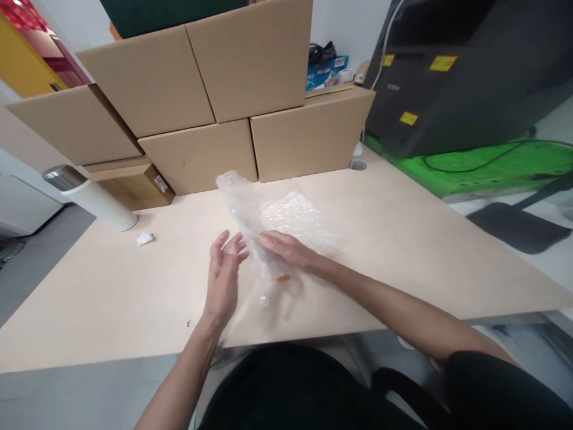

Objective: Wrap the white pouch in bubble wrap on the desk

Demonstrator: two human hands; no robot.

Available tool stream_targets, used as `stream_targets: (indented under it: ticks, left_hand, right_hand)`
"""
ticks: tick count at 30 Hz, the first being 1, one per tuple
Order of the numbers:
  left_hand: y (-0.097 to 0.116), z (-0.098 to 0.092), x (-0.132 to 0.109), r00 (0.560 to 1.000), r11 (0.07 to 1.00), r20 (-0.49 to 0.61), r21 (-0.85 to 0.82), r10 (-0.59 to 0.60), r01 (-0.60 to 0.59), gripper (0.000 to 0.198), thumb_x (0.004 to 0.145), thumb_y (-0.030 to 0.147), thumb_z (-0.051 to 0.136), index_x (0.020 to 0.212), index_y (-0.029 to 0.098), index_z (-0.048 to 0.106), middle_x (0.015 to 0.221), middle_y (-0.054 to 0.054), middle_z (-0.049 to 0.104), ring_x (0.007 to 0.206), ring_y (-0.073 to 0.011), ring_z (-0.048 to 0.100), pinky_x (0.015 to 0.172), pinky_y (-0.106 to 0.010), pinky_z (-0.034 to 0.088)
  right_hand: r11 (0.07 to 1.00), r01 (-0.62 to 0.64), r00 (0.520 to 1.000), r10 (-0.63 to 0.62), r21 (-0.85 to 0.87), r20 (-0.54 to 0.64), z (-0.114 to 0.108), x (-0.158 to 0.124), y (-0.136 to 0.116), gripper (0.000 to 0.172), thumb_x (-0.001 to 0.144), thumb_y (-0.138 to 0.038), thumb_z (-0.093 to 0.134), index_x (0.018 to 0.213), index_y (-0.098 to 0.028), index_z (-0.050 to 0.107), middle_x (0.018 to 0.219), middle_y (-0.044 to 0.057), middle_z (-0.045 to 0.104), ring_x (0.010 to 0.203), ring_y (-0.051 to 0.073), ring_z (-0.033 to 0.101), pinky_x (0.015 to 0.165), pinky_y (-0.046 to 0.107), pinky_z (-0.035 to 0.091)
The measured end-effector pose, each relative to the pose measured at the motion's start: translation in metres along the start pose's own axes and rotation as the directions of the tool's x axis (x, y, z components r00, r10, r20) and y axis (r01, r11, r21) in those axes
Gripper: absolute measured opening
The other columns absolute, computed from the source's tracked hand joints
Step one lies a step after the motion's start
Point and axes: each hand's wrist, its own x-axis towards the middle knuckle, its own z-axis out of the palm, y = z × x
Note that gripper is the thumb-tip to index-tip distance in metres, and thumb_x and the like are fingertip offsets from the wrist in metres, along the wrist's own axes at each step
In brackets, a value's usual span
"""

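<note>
Bubble wrap (286,218), a clear crumpled sheet, lies in the middle of a pale wooden tabletop (403,251), with one end bunched and lifted toward the far left. The person's right hand (286,249) rests on the near part of the sheet, fingers stretched out flat and pointing left. It presses down rather than grips, as far as I can see. The left hand (224,278) stands on edge just left of the wrap, open, fingers spread and slightly curled, fingertips close to the plastic and almost meeting the right fingertips. I cannot tell whether it touches the plastic. A small orange thing (283,278) shows near the wrist of the right hand, under or inside the wrap; what it is cannot be made out.

Handling this sheet well probably calls for a flat, steady right palm to pin the slippery plastic while the left hand takes the loose edge. A light touch would suit it, since the film is springy and the bunched end could flip over.

Cardboard boxes (197,77) are stacked along the far edge. A white tumbler (96,200) with a metal lid is at the far left, with a small scrap of paper (145,239) near it. A black printer (452,77) stands at the far right on a green mat (492,164).
</note>
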Motion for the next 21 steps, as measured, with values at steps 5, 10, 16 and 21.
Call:
stream_targets:
  ticks: [5, 10, 16, 21]
  left_hand:
    - [-0.008, 0.048, 0.021, 0.911, 0.908, 0.391, 0.324, 0.128, -0.267, 0.053, 0.090, 0.027, 0.052, 0.142, 0.028, 0.045, 0.161, -0.006, 0.037, 0.150, -0.0259, 0.029, 0.122, -0.049, 0.023]
    - [-0.031, 0.090, 0.037, 0.847, 0.696, 0.529, 0.586, 0.059, -0.414, 0.057, 0.096, 0.038, 0.048, 0.152, 0.030, 0.037, 0.167, -0.007, 0.021, 0.154, -0.0355, 0.011, 0.119, -0.062, 0.013]
    - [-0.042, 0.116, 0.041, 0.846, 0.395, 0.532, 0.782, -0.022, -0.482, 0.057, 0.099, 0.038, 0.044, 0.154, 0.023, 0.037, 0.166, -0.011, 0.023, 0.152, -0.0380, 0.019, 0.117, -0.060, 0.018]
    - [-0.048, 0.117, 0.042, 0.843, 0.299, 0.538, 0.803, 0.010, -0.516, 0.055, 0.099, 0.039, 0.045, 0.152, 0.025, 0.040, 0.164, -0.009, 0.030, 0.150, -0.0358, 0.026, 0.117, -0.057, 0.022]
  right_hand:
    - [0.974, 0.030, 0.991, 0.001, 0.224, -0.134, -0.035, -0.012, 0.013, 0.041, 0.087, -0.055, 0.057, 0.109, -0.022, 0.069, 0.104, 0.007, 0.072, 0.097, 0.024, 0.065, 0.084, 0.038, 0.051]
    - [0.962, 0.090, 0.852, -0.208, -0.259, -0.480, -0.086, -0.024, 0.026, 0.035, 0.077, -0.039, 0.065, 0.107, -0.020, 0.070, 0.125, 0.012, 0.065, 0.117, 0.029, 0.058, 0.102, 0.045, 0.044]
    - [0.988, -0.123, 0.848, 0.053, -0.098, -0.527, -0.109, -0.013, 0.036, 0.036, 0.074, -0.029, 0.067, 0.109, -0.018, 0.067, 0.124, 0.013, 0.067, 0.119, 0.028, 0.059, 0.103, 0.042, 0.044]
    - [0.978, -0.190, 0.879, 0.208, 0.085, -0.428, -0.109, 0.014, 0.026, 0.034, 0.078, -0.049, 0.073, 0.088, -0.017, 0.067, 0.086, 0.006, 0.072, 0.084, 0.021, 0.065, 0.076, 0.029, 0.050]
